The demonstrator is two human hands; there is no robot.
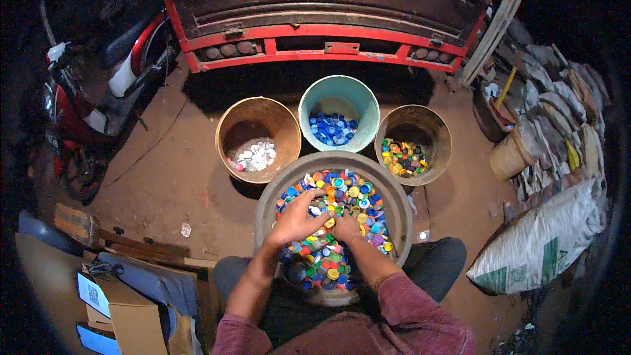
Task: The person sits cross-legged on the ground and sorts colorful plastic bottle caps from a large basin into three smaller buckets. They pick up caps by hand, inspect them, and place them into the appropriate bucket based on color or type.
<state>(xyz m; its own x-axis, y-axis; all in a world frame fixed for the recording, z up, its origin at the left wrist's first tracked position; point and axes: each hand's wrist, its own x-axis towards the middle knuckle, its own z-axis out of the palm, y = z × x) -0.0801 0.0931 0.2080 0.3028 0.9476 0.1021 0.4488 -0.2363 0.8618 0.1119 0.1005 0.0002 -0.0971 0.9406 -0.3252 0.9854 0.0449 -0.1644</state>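
Between my legs stands a wide grey basin [395, 197] heaped with plastic bottle caps [354, 191] of many colours. My left hand [298, 218] hovers low over the heap, thumb and fingers apart around a few caps, with no cap plainly gripped. Close beside it, my right hand [347, 228] reaches into the caps. Its fingertips are partly hidden, so whether it pinches a cap is unclear. Beyond the rim are three buckets: an orange-brown bucket [291, 130] with white caps, a pale green bucket [365, 108] with blue caps, and a brownish bucket [440, 133] with yellow, green and dark caps.
A red-framed truck tailgate [315, 32] spans the far side. To the left stands a red and white motorcycle [74, 108]; nearer lie cardboard pieces [135, 325]. On the right are a white woven sack [537, 236], a tipped tub [512, 155] and piled sacks [557, 103].
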